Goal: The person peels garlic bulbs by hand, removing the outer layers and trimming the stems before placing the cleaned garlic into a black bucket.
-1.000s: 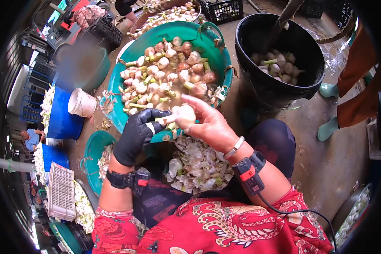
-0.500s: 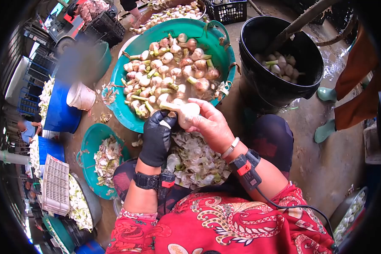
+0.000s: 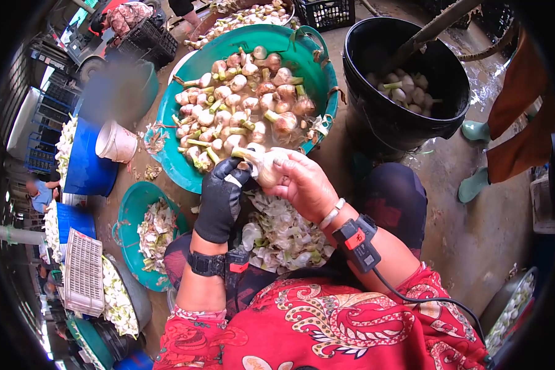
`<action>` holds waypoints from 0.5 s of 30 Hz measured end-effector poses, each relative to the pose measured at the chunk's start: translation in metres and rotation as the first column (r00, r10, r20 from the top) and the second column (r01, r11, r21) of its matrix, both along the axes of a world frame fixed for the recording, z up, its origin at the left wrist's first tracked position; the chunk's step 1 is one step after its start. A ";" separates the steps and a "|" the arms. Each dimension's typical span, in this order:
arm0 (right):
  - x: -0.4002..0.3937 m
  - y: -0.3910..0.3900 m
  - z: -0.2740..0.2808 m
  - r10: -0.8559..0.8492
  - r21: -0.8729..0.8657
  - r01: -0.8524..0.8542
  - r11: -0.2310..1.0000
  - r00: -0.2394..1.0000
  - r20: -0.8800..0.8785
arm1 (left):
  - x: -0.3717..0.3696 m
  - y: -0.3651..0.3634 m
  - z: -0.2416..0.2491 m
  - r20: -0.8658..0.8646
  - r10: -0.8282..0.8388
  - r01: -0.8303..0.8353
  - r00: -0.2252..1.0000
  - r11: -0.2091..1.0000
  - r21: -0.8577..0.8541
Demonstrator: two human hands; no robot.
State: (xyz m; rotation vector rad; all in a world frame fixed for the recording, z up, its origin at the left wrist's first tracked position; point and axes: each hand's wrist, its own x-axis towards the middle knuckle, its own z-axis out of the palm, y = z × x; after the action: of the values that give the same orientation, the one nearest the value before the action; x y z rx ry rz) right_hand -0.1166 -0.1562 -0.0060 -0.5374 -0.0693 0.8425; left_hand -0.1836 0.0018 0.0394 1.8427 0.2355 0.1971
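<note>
A pale garlic bulb (image 3: 266,170) with a short thick stem is held between my two hands, over the near rim of a green tub (image 3: 185,166). My left hand (image 3: 221,200), in a black glove, is closed at the stem side, with a small white piece showing at its fingers. My bare right hand (image 3: 308,191) grips the bulb from the right, thumb and fingers curled round it. Many unpeeled garlic bulbs (image 3: 231,111) lie in murky water in the tub. Below my hands, a heap of garlic skins (image 3: 287,237) sits in my lap.
A black bucket (image 3: 357,92) with peeled garlic stands at right, a pole leaning into it. At left are a green basin (image 3: 124,213) of skins, a white pail (image 3: 116,142), blue tubs (image 3: 92,163) and a crate (image 3: 83,271). A person's legs (image 3: 518,105) stand at far right.
My right fingers have shifted on the bulb and curl further over it. Its round underside now faces more toward me. The view has moved slightly.
</note>
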 end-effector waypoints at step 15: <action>0.000 0.010 -0.011 0.174 -0.109 -0.180 0.978 0.983 -0.057 | -0.002 0.007 -0.015 -0.067 0.107 -0.101 0.992 0.990 0.095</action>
State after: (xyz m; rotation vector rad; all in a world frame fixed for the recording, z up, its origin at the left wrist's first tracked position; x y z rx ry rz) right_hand -0.1170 -0.1466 -0.0167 -0.6249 -0.0264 1.0373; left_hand -0.1857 0.0084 0.0248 1.9319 0.3788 0.2170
